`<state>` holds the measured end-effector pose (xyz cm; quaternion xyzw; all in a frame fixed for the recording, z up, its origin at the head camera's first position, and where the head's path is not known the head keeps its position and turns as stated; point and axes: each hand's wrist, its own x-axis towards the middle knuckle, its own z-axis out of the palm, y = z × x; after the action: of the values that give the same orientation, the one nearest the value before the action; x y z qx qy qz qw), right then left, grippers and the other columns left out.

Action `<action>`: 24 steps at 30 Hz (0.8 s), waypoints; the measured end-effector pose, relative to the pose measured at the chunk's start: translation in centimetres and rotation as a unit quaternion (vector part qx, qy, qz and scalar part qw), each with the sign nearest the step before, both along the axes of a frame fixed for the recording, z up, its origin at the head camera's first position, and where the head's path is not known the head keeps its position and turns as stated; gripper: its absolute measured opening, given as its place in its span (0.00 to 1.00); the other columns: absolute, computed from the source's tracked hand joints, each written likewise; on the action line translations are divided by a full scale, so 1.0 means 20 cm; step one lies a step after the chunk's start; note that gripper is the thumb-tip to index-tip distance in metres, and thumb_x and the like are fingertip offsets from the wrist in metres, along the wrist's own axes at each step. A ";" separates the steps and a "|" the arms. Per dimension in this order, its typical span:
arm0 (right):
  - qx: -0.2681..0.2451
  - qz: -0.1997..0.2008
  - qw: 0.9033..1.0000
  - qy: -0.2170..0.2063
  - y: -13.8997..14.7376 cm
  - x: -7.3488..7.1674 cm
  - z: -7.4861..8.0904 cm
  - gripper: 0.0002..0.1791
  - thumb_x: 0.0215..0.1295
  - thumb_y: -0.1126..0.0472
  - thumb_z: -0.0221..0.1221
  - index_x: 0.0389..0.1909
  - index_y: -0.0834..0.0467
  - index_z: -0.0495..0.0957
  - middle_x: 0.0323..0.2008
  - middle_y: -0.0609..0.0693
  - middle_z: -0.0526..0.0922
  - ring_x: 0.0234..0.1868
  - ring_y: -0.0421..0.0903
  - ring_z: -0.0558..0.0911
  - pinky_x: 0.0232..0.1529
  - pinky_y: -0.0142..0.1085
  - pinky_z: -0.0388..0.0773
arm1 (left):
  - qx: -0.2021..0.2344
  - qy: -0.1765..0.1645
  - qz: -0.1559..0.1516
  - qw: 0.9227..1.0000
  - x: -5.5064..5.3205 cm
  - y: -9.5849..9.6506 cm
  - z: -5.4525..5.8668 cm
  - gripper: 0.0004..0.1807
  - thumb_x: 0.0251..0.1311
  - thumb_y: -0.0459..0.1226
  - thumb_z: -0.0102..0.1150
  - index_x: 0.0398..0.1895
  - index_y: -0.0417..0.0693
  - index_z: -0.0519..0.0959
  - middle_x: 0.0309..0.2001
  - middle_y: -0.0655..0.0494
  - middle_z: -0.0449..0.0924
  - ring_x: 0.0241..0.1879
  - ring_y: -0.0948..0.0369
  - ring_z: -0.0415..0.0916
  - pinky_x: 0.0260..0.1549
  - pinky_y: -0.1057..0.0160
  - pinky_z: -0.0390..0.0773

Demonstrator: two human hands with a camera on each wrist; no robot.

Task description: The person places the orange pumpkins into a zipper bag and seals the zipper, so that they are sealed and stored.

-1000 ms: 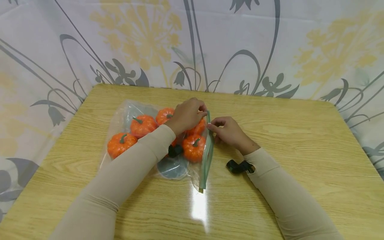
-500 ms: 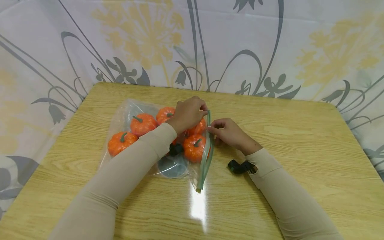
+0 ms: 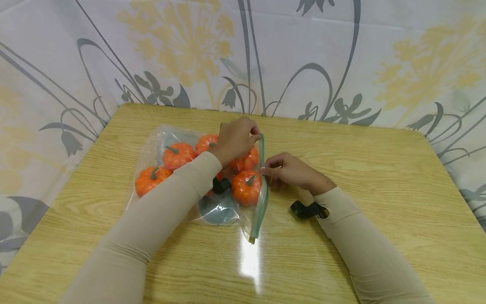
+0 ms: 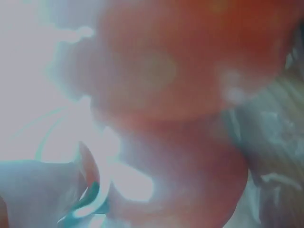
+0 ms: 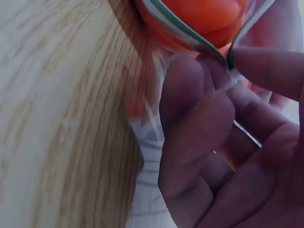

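A clear zip bag (image 3: 217, 213) with a green zip strip (image 3: 262, 204) along its right side lies on the table. Several small orange pumpkins (image 3: 247, 188) with green stems are inside it. My left hand (image 3: 238, 137) reaches over the bag and pinches the far end of the strip. Partway along the strip, my right hand (image 3: 286, 171) pinches it between thumb and finger. In the right wrist view, the strip's two green edges (image 5: 185, 28) spread apart from the pinching fingers. The left wrist view is blurred and glaring, with a pumpkin (image 4: 180, 171) close up.
The wooden table (image 3: 360, 181) reaches back to a flower-patterned cloth (image 3: 288, 50). A black wrist camera (image 3: 305, 210) sits at my right sleeve, and another black camera (image 3: 221, 185) hangs from the left wrist over the bag.
My right hand has slid a little along the strip toward me. My left hand has moved slightly away and to the left, and the strip's far end has shifted with it.
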<state>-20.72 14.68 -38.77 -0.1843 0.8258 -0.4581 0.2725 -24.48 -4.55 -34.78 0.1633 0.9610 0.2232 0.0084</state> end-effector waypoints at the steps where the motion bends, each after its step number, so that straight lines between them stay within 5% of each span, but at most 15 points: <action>1: 0.000 0.006 1.000 -0.002 0.00 0.00 0.00 0.16 0.73 0.54 0.57 0.27 0.60 0.80 0.25 0.54 0.81 0.23 0.47 0.80 0.26 0.39 0.80 | -0.002 -0.002 0.000 1.000 0.00 0.00 0.00 0.08 0.69 0.47 0.58 0.37 0.57 0.83 0.46 0.62 0.81 0.51 0.60 0.77 0.58 0.42 0.66; 15: -0.002 0.069 0.997 -0.027 0.01 0.01 0.03 0.16 0.73 0.56 0.57 0.28 0.63 0.81 0.23 0.54 0.82 0.24 0.48 0.81 0.28 0.42 0.83 | 0.034 -0.035 0.013 0.999 -0.04 -0.05 0.06 0.09 0.69 0.49 0.57 0.37 0.59 0.83 0.44 0.65 0.82 0.47 0.61 0.77 0.60 0.41 0.63; 24: -0.003 0.129 0.990 -0.061 0.01 0.02 0.03 0.17 0.72 0.56 0.57 0.31 0.66 0.84 0.24 0.56 0.84 0.25 0.47 0.83 0.29 0.39 0.83 | 0.035 -0.025 0.034 0.999 -0.06 -0.07 0.08 0.09 0.70 0.48 0.56 0.39 0.57 0.81 0.45 0.62 0.81 0.47 0.58 0.78 0.59 0.42 0.64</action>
<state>-20.33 14.92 -38.22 -0.2615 0.7760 -0.4317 0.3782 -25.75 -5.92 -33.18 0.1251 0.9571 0.2606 0.0188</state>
